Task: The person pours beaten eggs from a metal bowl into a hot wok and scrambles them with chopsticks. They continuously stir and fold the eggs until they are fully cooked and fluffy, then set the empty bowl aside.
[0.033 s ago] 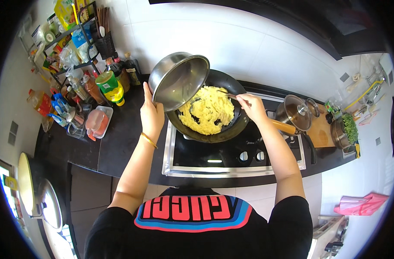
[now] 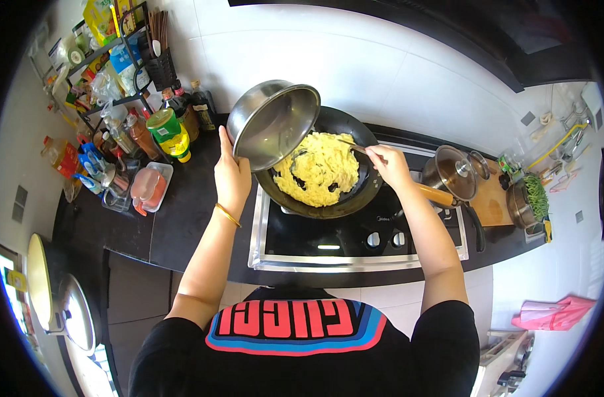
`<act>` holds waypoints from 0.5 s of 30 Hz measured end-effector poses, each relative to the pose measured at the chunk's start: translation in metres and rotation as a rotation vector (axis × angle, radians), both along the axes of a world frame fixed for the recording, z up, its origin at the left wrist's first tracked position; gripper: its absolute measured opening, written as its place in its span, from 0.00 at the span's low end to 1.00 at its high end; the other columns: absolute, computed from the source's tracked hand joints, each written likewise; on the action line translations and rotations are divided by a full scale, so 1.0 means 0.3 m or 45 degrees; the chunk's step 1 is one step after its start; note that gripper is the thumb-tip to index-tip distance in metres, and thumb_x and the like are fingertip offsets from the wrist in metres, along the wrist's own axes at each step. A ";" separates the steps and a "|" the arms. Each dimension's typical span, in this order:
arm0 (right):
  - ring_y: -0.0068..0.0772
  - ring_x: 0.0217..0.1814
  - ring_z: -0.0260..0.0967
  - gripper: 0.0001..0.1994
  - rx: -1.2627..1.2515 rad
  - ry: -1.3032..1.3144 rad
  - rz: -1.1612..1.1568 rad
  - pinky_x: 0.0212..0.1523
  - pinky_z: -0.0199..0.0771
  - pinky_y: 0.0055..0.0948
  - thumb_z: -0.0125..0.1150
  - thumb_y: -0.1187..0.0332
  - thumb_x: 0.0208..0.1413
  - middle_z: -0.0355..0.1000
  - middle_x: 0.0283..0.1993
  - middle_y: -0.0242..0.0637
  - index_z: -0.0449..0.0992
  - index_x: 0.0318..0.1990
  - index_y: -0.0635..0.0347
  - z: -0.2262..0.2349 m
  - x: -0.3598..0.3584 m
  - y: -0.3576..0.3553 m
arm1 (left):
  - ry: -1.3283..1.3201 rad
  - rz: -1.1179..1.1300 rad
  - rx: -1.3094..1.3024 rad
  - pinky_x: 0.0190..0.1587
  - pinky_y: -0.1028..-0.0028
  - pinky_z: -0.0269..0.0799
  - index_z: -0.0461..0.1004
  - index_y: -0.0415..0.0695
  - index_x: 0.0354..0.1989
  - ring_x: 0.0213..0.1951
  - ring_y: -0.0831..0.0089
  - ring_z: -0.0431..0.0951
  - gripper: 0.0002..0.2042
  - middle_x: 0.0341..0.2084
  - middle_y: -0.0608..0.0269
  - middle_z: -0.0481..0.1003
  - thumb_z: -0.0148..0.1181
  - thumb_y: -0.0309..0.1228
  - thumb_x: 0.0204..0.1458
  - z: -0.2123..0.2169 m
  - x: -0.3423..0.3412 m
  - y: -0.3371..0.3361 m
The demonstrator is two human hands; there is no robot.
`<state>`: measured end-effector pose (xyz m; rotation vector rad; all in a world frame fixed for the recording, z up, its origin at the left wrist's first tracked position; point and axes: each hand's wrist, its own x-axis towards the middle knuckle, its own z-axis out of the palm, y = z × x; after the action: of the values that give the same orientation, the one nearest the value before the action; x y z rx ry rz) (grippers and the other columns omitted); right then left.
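My left hand (image 2: 232, 171) grips the rim of a metal mixing bowl (image 2: 275, 127), its thumb on the outside. The bowl is tilted, its mouth facing right and down over the left side of a black wok (image 2: 328, 210). Soft yellow scrambled egg (image 2: 315, 173) with dark gaps spreads across the wok. From the right, my right hand (image 2: 389, 165) is closed on thin, dark chopsticks (image 2: 352, 145), their tips at the egg's upper right edge. A wooden handle (image 2: 435, 194) shows beyond my right forearm.
The wok stands on a black gas stove (image 2: 315, 241). Right of it are a lidded pot (image 2: 451, 173), a wooden board (image 2: 490, 205) and a pot with green vegetables (image 2: 535, 197). Bottles (image 2: 170, 135), a red-lidded container (image 2: 150, 186) and a rack (image 2: 120, 99) crowd the left counter.
My right hand and the chopsticks have shifted slightly to the right. The bowl has moved very slightly left in my left hand.
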<state>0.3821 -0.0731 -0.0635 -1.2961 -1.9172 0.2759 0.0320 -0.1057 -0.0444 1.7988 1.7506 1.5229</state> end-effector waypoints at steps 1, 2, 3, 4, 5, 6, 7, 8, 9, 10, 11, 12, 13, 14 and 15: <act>0.28 0.21 0.70 0.07 -0.139 0.052 0.010 0.24 0.68 0.24 0.59 0.70 0.52 0.74 0.27 0.41 0.77 0.35 0.64 0.022 0.003 -0.024 | 0.015 0.007 -0.016 0.27 0.68 0.69 0.46 0.39 0.65 0.20 0.57 0.73 0.35 0.20 0.46 0.71 0.46 0.20 0.43 0.009 -0.007 -0.005; 0.27 0.20 0.70 0.07 -0.278 0.103 0.019 0.23 0.69 0.23 0.59 0.70 0.53 0.74 0.27 0.40 0.78 0.35 0.64 0.048 0.002 -0.061 | 0.030 0.014 -0.033 0.28 0.67 0.70 0.45 0.37 0.65 0.22 0.53 0.74 0.35 0.22 0.44 0.73 0.46 0.20 0.43 0.013 -0.016 -0.008; 0.25 0.19 0.70 0.07 -0.302 0.050 0.129 0.23 0.69 0.22 0.59 0.70 0.52 0.75 0.27 0.39 0.78 0.35 0.63 0.079 -0.014 -0.102 | 0.028 0.012 -0.015 0.29 0.65 0.71 0.45 0.38 0.65 0.25 0.50 0.75 0.35 0.25 0.41 0.73 0.46 0.20 0.43 -0.005 -0.033 0.000; 0.23 0.19 0.70 0.06 -0.328 0.001 0.234 0.22 0.70 0.21 0.59 0.71 0.52 0.75 0.27 0.39 0.78 0.35 0.63 0.092 -0.033 -0.143 | 0.027 0.017 -0.021 0.29 0.65 0.71 0.45 0.38 0.65 0.25 0.50 0.75 0.35 0.25 0.41 0.73 0.46 0.20 0.43 -0.004 -0.038 0.001; 0.22 0.20 0.71 0.06 -0.400 0.051 0.324 0.23 0.70 0.21 0.60 0.72 0.52 0.75 0.28 0.38 0.79 0.36 0.62 0.084 -0.070 -0.167 | 0.025 0.024 -0.027 0.29 0.65 0.71 0.45 0.37 0.65 0.25 0.50 0.75 0.35 0.26 0.41 0.73 0.46 0.20 0.43 -0.002 -0.044 0.001; 0.25 0.21 0.71 0.06 -0.486 0.116 0.396 0.24 0.71 0.22 0.60 0.71 0.52 0.75 0.29 0.38 0.79 0.35 0.61 0.100 -0.123 -0.190 | 0.025 0.030 -0.036 0.29 0.65 0.71 0.45 0.37 0.65 0.25 0.49 0.75 0.35 0.26 0.41 0.74 0.46 0.20 0.43 -0.004 -0.045 -0.002; 0.27 0.22 0.71 0.06 -0.382 0.060 0.436 0.25 0.71 0.23 0.60 0.70 0.52 0.75 0.30 0.38 0.79 0.35 0.61 0.084 -0.165 -0.183 | 0.027 0.016 -0.011 0.29 0.65 0.71 0.45 0.37 0.65 0.25 0.49 0.75 0.35 0.26 0.41 0.74 0.46 0.19 0.43 -0.008 -0.038 0.002; 0.29 0.23 0.71 0.06 -0.278 0.002 0.476 0.27 0.71 0.24 0.60 0.69 0.52 0.75 0.31 0.38 0.79 0.35 0.61 0.056 -0.202 -0.161 | 0.030 0.004 0.014 0.28 0.65 0.71 0.45 0.37 0.65 0.25 0.49 0.75 0.35 0.26 0.41 0.73 0.46 0.19 0.43 -0.011 -0.029 0.010; 0.31 0.24 0.71 0.07 -0.120 -0.008 0.473 0.27 0.71 0.26 0.60 0.69 0.52 0.75 0.31 0.39 0.78 0.35 0.61 0.003 -0.233 -0.113 | 0.030 -0.008 0.041 0.28 0.65 0.71 0.45 0.38 0.65 0.24 0.49 0.75 0.35 0.26 0.41 0.73 0.46 0.19 0.43 -0.011 -0.018 0.013; 0.33 0.25 0.71 0.07 0.043 -0.019 0.467 0.28 0.70 0.27 0.60 0.68 0.52 0.75 0.32 0.40 0.78 0.35 0.61 -0.045 -0.243 -0.058 | 0.013 -0.024 -0.022 0.28 0.65 0.71 0.45 0.38 0.65 0.25 0.49 0.75 0.35 0.26 0.41 0.73 0.46 0.19 0.43 -0.004 -0.007 0.011; 0.36 0.26 0.71 0.08 -0.024 -0.035 0.363 0.28 0.70 0.30 0.59 0.67 0.52 0.75 0.32 0.42 0.78 0.36 0.61 -0.060 -0.243 -0.022 | 0.000 -0.027 -0.084 0.28 0.64 0.71 0.45 0.38 0.65 0.25 0.49 0.75 0.35 0.26 0.41 0.73 0.46 0.19 0.43 0.008 -0.003 0.001; 0.37 0.26 0.71 0.07 0.132 -0.056 0.260 0.29 0.71 0.31 0.58 0.68 0.52 0.74 0.30 0.43 0.78 0.34 0.61 -0.103 -0.196 0.029 | -0.014 -0.047 -0.144 0.28 0.64 0.71 0.45 0.38 0.65 0.25 0.49 0.75 0.35 0.26 0.41 0.74 0.46 0.19 0.43 0.022 0.007 -0.004; 0.37 0.26 0.72 0.06 0.045 -0.085 0.146 0.29 0.71 0.31 0.58 0.69 0.52 0.75 0.30 0.42 0.79 0.33 0.60 -0.054 -0.179 0.025 | -0.031 -0.045 -0.153 0.29 0.64 0.71 0.45 0.38 0.65 0.26 0.49 0.75 0.35 0.26 0.41 0.73 0.45 0.19 0.43 0.025 0.001 -0.012; 0.36 0.26 0.73 0.06 -0.042 -0.116 0.031 0.30 0.72 0.30 0.58 0.70 0.52 0.75 0.29 0.42 0.79 0.33 0.59 0.001 -0.154 0.011 | -0.015 -0.028 -0.122 0.30 0.64 0.71 0.45 0.38 0.65 0.26 0.49 0.75 0.35 0.26 0.40 0.73 0.45 0.19 0.43 0.019 -0.012 -0.012; 0.35 0.26 0.73 0.06 -0.130 -0.146 0.079 0.29 0.71 0.29 0.58 0.70 0.52 0.74 0.28 0.42 0.79 0.32 0.59 0.030 -0.109 -0.013 | -0.003 -0.014 -0.088 0.30 0.64 0.71 0.45 0.38 0.65 0.26 0.49 0.75 0.35 0.27 0.40 0.73 0.45 0.19 0.43 0.009 -0.022 -0.011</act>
<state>0.3494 -0.0771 -0.0544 -1.3461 -2.0662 0.3411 0.0254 -0.1089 -0.0418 1.7699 1.7667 1.4418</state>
